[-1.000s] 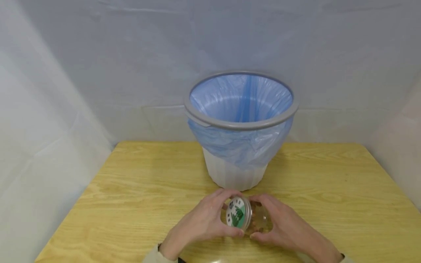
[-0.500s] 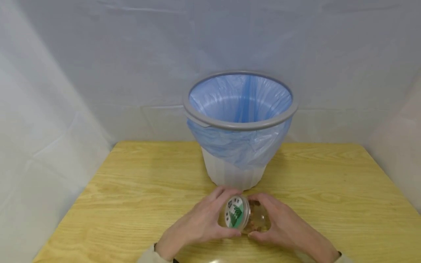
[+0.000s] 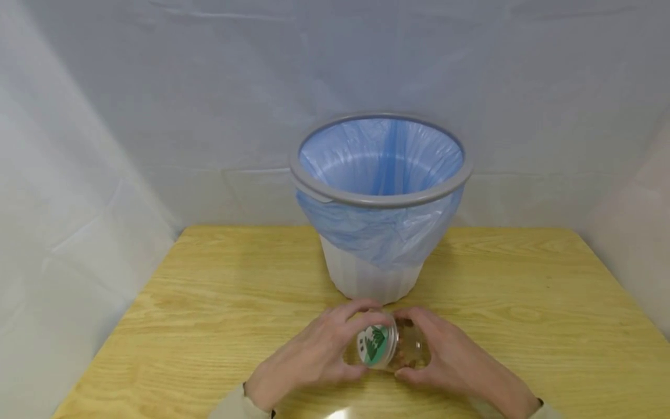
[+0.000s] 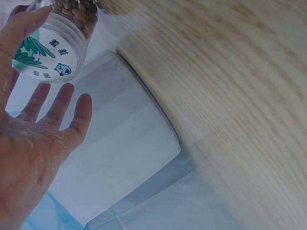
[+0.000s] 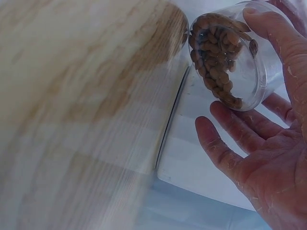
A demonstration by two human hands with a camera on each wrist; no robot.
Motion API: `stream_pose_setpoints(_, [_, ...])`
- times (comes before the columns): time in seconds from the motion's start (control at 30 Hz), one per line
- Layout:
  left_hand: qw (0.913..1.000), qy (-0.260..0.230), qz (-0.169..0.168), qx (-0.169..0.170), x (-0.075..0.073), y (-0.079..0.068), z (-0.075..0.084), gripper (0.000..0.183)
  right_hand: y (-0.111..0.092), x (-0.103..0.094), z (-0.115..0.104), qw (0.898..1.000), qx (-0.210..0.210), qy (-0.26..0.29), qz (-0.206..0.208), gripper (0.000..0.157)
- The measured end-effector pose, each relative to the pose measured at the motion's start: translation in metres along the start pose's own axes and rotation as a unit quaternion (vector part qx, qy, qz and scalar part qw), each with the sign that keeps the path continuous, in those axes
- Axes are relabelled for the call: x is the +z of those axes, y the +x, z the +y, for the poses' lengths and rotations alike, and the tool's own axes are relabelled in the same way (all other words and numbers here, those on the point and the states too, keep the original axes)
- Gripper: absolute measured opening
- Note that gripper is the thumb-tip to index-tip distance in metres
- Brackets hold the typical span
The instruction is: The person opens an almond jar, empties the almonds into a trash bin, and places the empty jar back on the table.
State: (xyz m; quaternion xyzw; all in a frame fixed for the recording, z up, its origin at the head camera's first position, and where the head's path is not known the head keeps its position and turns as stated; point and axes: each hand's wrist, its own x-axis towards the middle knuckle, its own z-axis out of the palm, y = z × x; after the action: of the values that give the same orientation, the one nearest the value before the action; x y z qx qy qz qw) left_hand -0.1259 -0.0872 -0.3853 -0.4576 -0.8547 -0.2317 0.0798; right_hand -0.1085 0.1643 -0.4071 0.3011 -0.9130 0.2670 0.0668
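A clear jar lies tilted on its side low in the head view, its lid facing left. The lid carries a white and green label with a leaf drawing. My left hand curls about the lid, its index finger lying across the lid's upper part. In the left wrist view the thumb overlaps the lid's edge, and three fingertips spread just off its rim. My right hand grips the jar's body between thumb and fingers. Brown nut-like pieces show through the clear bottom in the right wrist view.
Behind the hands stands a white waste bin with a grey rim. A blue bag lines it and folds over its outside. The wooden table backs onto a pale sheet.
My left thumb has drawn back left from the lid's lower edge, and the index finger has come over the lid's label. The right hand keeps its grip on the jar, almost unmoved.
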Motion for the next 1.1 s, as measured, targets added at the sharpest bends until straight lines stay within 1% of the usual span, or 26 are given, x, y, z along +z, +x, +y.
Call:
stream_pose_setpoints(0.07, [1.0,-0.006,-0.002,0.005,0.0001,0.0003,-0.0005,0.077,0.0001,0.0,0.0001,1.0,0.001,0.003,-0.002,0.075])
stream_pose_setpoints(0.2, [0.9997,-0.024,-0.006,0.003,0.0003,0.0012,-0.0009,0.075,0.0004,0.0002,-0.0004,1.0,-0.002,0.004,-0.002,0.075])
stream_pose_setpoints(0.4, [0.9994,-0.034,-0.002,0.007,0.001,0.0024,-0.0014,0.075,0.0011,-0.0006,-0.0012,1.0,0.007,0.005,-0.007,0.075])
stream_pose_setpoints(0.67, [0.9987,-0.048,-0.006,0.014,-0.0006,0.0025,-0.0021,0.075,0.0015,-0.0014,-0.0013,1.0,0.017,0.011,-0.019,0.074])
stream_pose_setpoints(0.93, [0.9985,-0.053,-0.005,0.009,-0.0004,0.0018,-0.002,0.078,0.0022,-0.0017,-0.0021,1.0,0.011,0.009,-0.019,0.074])
stream_pose_setpoints(1.1, [0.9982,-0.06,-0.006,0.0,0.0004,0.0013,-0.0015,0.078,0.0022,-0.0013,-0.002,1.0,0.01,0.006,-0.015,0.075])
